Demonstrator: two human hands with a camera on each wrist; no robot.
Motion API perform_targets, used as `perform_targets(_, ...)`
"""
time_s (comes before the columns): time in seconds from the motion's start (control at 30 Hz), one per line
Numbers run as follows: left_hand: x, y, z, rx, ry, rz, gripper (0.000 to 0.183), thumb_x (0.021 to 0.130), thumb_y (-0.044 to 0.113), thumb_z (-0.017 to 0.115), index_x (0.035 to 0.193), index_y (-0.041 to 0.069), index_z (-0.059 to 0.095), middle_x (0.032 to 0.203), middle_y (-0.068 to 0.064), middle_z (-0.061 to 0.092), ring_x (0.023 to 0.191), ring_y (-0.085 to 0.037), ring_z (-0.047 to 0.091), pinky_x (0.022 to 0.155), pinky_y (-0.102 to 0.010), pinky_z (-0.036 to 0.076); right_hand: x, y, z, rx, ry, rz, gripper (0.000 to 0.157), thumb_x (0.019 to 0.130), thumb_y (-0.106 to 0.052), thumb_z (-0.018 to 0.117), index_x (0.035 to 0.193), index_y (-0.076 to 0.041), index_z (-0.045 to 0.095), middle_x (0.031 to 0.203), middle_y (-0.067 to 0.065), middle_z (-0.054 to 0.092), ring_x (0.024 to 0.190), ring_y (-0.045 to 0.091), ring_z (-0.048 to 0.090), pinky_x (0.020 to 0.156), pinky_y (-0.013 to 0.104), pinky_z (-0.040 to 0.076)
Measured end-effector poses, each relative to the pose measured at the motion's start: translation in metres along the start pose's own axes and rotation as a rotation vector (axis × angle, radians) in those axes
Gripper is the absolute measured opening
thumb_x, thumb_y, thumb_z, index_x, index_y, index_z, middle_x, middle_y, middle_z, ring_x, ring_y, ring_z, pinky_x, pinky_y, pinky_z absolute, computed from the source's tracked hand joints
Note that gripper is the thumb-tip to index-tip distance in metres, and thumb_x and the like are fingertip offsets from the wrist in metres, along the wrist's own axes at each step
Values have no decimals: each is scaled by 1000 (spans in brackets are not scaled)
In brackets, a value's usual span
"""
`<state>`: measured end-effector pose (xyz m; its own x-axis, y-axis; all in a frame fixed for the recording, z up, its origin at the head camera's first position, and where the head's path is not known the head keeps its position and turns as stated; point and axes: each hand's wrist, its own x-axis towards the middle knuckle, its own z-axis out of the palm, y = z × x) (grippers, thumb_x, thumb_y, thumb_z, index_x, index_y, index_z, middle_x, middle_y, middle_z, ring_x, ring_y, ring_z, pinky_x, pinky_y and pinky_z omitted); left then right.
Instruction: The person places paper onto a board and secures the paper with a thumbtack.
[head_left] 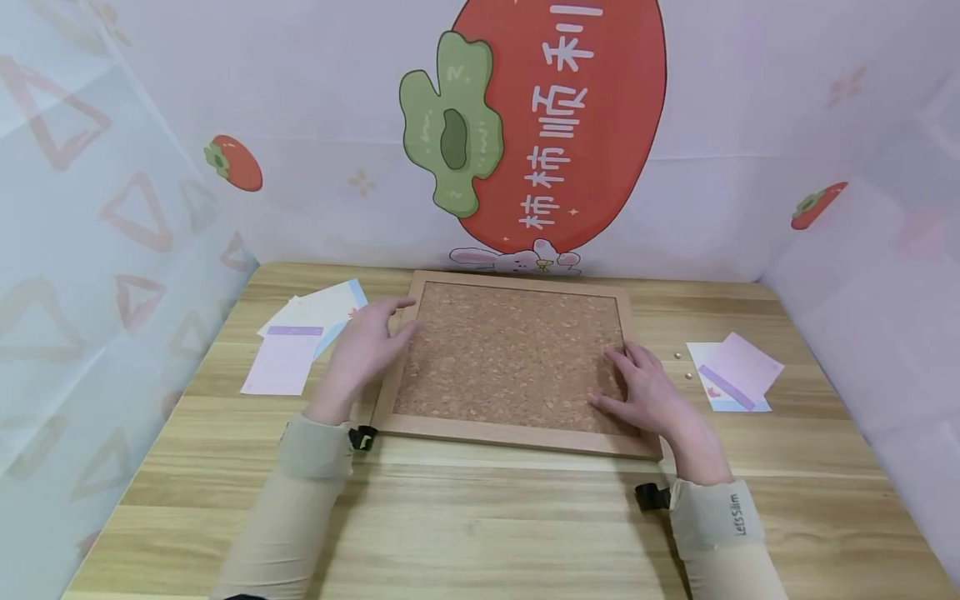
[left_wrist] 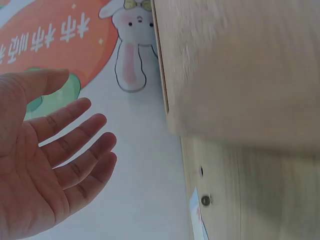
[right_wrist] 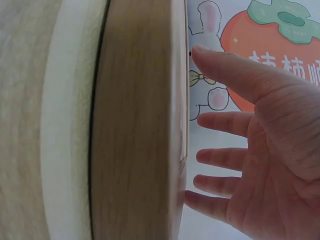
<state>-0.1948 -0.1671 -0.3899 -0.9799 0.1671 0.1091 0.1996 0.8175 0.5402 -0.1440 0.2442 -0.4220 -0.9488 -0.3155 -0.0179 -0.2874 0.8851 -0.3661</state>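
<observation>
A cork board (head_left: 510, 358) in a light wooden frame lies flat in the middle of the table. At its left edge is my left hand (head_left: 367, 337), thumb and fingers spread apart; whether it touches the frame I cannot tell. My right hand (head_left: 652, 396) is at the opposite edge, its fingers reaching over the frame and the cork. In the left wrist view the left hand (left_wrist: 45, 170) shows an exposed palm with relaxed fingers. The right wrist view has the right hand (right_wrist: 270, 145) with extended fingers beside the frame's edge (right_wrist: 135, 120). Neither hand grips anything.
Left of the board lie a lilac paper (head_left: 279, 367) with a purple strip and a white-and-blue paper (head_left: 341, 298). To the right are a pink paper (head_left: 750, 358), a white-and-blue paper (head_left: 723, 404) and two small round pieces (head_left: 688, 376). A printed cloth wall (head_left: 315, 225) stands behind.
</observation>
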Motion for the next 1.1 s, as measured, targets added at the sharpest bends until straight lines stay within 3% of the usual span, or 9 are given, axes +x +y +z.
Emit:
perform_targets(0.43, -16, -65, -37, 61, 35, -109, 51, 101, 34, 56, 142, 4, 52, 142, -25, 55, 127, -45, 53, 105, -61, 42, 0, 8, 3, -22, -16, 12, 79, 88, -40, 75, 145, 6, 44, 152, 37, 32, 139, 57, 29, 112, 68, 32)
perform_targets(0.7, -31, -109, -60, 135, 16, -243, 57, 99, 34, 58, 143, -1, 47, 145, -31, 49, 132, -54, 43, 102, -68, 39, 1, 18, 4, 78, -56, 88, 92, 88, -40, 75, 148, 14, 31, 155, 41, 20, 140, 59, 26, 114, 68, 29)
perform_targets(0.9, -43, -136, -74, 209, -57, -335, 67, 95, 29, 61, 141, -13, 38, 139, -43, 42, 127, -59, 39, 106, -68, 35, 5, 23, 2, 136, -89, 153, 99, 88, -42, 74, 149, 17, 23, 156, 40, 16, 140, 59, 26, 114, 68, 29)
perform_targets(1.0, -48, -143, -79, 255, -103, -378, 70, 92, 31, 63, 138, -17, 38, 133, -45, 42, 121, -60, 41, 103, -68, 37, 6, 24, 1, 142, -86, 178, 99, 88, -42, 74, 148, 18, 24, 155, 40, 20, 139, 58, 29, 114, 67, 30)
perform_targets(1.1, -50, -146, -81, 295, -146, -379, 68, 91, 32, 64, 133, -18, 43, 128, -44, 45, 116, -60, 43, 100, -67, 39, 5, 26, 1, 127, -82, 192, 97, 88, -43, 74, 147, 18, 28, 153, 40, 25, 137, 57, 33, 112, 67, 32)
